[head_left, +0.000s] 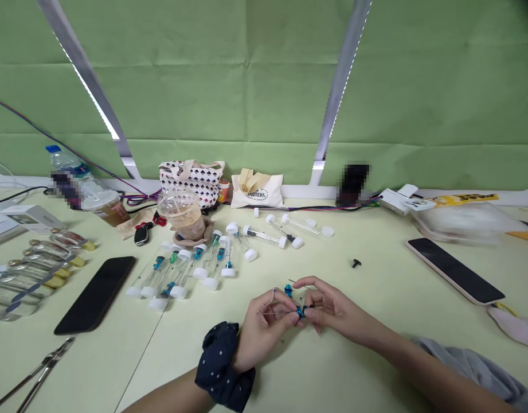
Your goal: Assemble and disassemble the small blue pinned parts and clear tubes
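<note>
Oval logo (257, 194) reading "Barnnet", on a cream pouch (264, 188), yellow wrapper (465, 199) print too small to read

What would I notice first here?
Probably the left hand and right hand, close together at lower centre around a small blue part. Next, the white-capped clear tubes clustered farther back and left, and the big green sheet across the background.

Hands (333, 310) could pass rightward, but tubes (188, 272) obstruct left
</note>
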A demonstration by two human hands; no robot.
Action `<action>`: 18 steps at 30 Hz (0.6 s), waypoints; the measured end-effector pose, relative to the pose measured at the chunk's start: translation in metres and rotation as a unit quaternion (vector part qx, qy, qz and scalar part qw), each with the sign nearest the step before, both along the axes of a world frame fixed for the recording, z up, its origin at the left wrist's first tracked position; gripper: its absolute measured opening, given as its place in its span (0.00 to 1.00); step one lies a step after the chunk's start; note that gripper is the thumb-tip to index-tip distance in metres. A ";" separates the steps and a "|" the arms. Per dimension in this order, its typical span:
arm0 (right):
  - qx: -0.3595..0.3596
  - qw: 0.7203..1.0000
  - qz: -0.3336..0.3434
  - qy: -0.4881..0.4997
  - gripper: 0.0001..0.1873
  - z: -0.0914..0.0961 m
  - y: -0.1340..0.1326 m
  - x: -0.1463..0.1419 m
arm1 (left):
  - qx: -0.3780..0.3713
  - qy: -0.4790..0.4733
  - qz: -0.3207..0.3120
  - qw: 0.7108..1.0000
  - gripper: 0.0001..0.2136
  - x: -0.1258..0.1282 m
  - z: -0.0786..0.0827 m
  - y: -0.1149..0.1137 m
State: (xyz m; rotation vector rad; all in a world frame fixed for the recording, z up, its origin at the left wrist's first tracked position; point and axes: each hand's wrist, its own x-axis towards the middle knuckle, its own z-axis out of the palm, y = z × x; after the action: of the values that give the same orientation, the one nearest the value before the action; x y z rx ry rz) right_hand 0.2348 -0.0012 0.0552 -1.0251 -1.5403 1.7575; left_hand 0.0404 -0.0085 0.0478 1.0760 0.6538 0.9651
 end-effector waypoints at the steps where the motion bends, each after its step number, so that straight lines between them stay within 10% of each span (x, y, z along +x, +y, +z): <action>1: -0.005 1.000 0.003 -0.004 0.25 0.000 0.000 0.000 | 0.001 0.002 0.000 1.000 0.09 0.000 0.000 0.000; 18: -0.023 1.000 0.002 0.017 0.24 -0.001 0.000 -0.003 | 0.001 0.008 0.005 1.000 0.10 0.001 0.003 0.000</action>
State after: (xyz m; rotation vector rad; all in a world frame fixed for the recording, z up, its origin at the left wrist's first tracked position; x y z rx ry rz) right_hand 0.2321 -0.0008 0.0538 -1.0104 -1.4893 1.8112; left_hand 0.0419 -0.0084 0.0511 1.0838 0.6716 0.9670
